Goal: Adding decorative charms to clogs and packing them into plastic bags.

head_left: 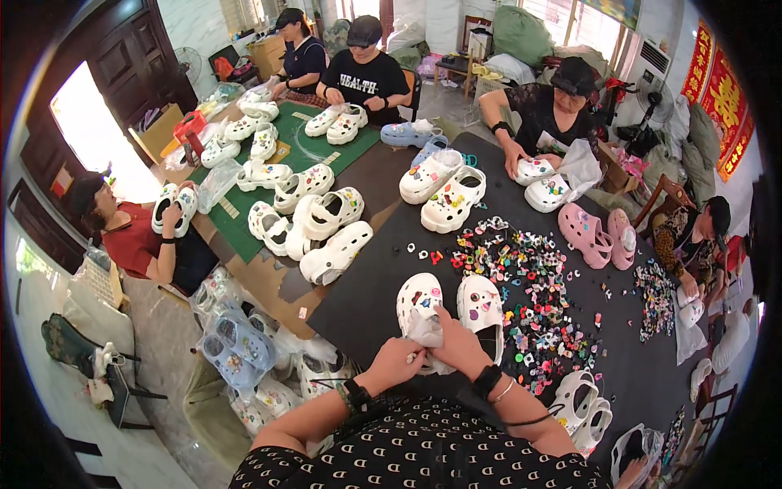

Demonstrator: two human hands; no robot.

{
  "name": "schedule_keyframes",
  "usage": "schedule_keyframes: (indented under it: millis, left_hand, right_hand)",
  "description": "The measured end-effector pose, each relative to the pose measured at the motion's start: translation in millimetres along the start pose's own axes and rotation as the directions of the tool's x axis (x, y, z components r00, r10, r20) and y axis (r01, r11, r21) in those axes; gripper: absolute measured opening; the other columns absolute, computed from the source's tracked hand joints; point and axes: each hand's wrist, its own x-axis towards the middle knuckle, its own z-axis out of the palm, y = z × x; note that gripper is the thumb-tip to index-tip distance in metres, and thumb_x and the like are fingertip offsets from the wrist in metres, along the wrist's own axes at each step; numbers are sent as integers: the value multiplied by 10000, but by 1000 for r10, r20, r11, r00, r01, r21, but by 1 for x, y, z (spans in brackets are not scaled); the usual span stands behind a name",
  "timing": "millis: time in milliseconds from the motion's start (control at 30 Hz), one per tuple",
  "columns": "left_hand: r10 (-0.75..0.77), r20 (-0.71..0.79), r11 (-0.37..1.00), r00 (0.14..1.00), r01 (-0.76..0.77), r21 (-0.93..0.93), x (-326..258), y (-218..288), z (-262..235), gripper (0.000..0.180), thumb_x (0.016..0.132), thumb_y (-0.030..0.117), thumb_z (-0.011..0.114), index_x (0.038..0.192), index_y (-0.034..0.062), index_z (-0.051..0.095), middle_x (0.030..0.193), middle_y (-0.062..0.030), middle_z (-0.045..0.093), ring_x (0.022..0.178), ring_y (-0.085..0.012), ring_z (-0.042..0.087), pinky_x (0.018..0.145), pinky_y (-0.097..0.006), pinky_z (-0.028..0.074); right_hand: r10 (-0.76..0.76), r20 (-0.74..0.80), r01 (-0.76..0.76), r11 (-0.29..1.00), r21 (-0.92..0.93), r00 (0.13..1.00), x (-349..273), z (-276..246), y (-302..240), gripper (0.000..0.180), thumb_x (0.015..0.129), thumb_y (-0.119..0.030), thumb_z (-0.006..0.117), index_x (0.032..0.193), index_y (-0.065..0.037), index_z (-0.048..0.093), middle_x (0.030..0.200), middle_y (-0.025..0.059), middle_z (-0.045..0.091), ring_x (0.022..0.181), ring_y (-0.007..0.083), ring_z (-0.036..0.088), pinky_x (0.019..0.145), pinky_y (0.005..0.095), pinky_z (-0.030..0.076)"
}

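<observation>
Two white clogs decorated with colourful charms lie before me on the dark table: the left clog (pixel 418 295) and the right clog (pixel 481 306). My right hand (pixel 458 346) is over the left clog, its fingers closed on a crumpled, translucent white wrapping (pixel 425 329) that covers part of that shoe. Close beside it, my left hand (pixel 397 363) has its fingers curled in a pinch at the heel of the same clog; what is between them is hidden. A loose heap of small, many-coloured shoe charms (pixel 529 301) spreads to the right of the pair.
More white clogs (pixel 330 213) stand at the far left, by a green mat (pixel 236 213). Pink clogs (pixel 586 232) and another charm heap (pixel 654 301) lie right. Bagged blue clogs (pixel 240 350) sit below the table's left edge. Several co-workers (pixel 562 106) sit around, some handling clogs.
</observation>
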Motion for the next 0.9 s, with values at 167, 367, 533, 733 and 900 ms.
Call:
schedule_keyframes:
  millis: [167, 367, 533, 733, 900]
  left_hand:
    - [193, -103, 970, 976, -174, 168, 15, -7, -3, 111, 764, 129, 645, 818, 37, 613, 835, -140, 613, 847, -339, 584, 728, -412, 473]
    - [32, 104, 965, 994, -58, 256, 15, -7, 9, 495, 820, 207, 622, 1257, 24, 482, 1260, -194, 530, 1013, -372, 599, 832, -412, 518]
    - [-82, 144, 955, 986, 37, 294, 21, -9, 22, 652, 817, 249, 630, 1370, 23, 368, 1293, -212, 503, 975, -385, 614, 792, -424, 529]
    - [-14, 357, 988, 934, -42, 147, 6, -8, 20, 426, 831, 211, 628, 1211, 31, 565, 1034, -207, 647, 833, -366, 644, 760, -426, 518]
    - [-1, 434, 983, 901, -79, 166, 0, -2, 10, 287, 824, 191, 620, 1075, 53, 650, 878, -203, 661, 809, -374, 637, 729, -445, 506]
  right_hand:
    - [-50, -71, 68, 957, 281, 996, 16, -20, 26, 463, 725, -343, 718, 1034, -10, 630, 918, 205, 662, 861, 370, 642, 743, 418, 514]
    - [41, -318, 87, 922, 378, 947, 3, -80, 28, 314, 764, -217, 719, 983, -1, 652, 898, 189, 682, 838, 324, 672, 711, 377, 518]
    - [19, -345, 87, 953, 289, 938, -4, -81, 24, 362, 759, -224, 713, 1024, 12, 640, 934, 201, 675, 847, 348, 661, 739, 378, 517]
    - [-209, -105, 211, 978, 4, 972, -14, -23, 21, 393, 760, -267, 677, 1051, -14, 598, 969, 187, 638, 880, 379, 617, 783, 439, 504]
    - [-177, 36, 180, 978, -101, 983, 1, 9, 14, 287, 789, -195, 641, 1006, -35, 543, 926, 182, 610, 879, 356, 627, 745, 441, 513]
